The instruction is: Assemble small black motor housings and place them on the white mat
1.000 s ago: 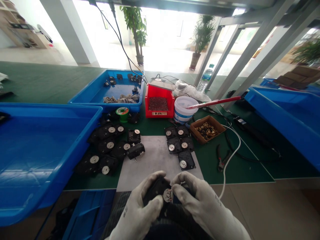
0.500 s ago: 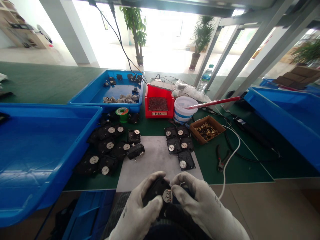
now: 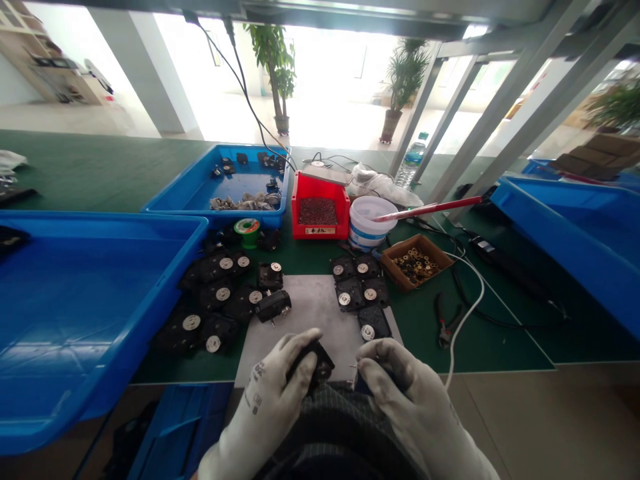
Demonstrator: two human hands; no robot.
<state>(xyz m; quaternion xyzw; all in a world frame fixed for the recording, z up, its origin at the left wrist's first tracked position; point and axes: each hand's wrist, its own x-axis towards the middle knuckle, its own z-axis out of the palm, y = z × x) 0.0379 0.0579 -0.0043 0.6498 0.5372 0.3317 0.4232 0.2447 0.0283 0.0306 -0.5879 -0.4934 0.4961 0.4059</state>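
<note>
My left hand [image 3: 273,387], in a white glove, grips a black square housing [image 3: 321,368] between thumb and fingers, above the near edge of the white sheet [image 3: 310,313]. To its right, my right hand [image 3: 407,390], gloved too, has its fingers closed on a small dark part with metal pins [image 3: 354,376]; most of this part is hidden by the fingers. A gap separates the two held pieces. Several black housings with silver discs [image 3: 370,323] lie at the sheet's right side. More black housings [image 3: 220,329] are piled to the left, beside a black block with a shaft [image 3: 273,305].
Blue trays stand at left [image 3: 100,220], back [image 3: 175,193] and right [image 3: 565,227]. Behind the sheet are a red bin [image 3: 320,231] of small pieces, a white bucket [image 3: 373,227], a cardboard box [image 3: 417,277] of brass parts and a green spool [image 3: 247,233]. Pliers [image 3: 445,327] lie near a white cable [image 3: 463,320].
My hands have drawn apart: the small part in my right hand has come away from the housing. My left hand has turned the housing, so its silver disc no longer shows.
</note>
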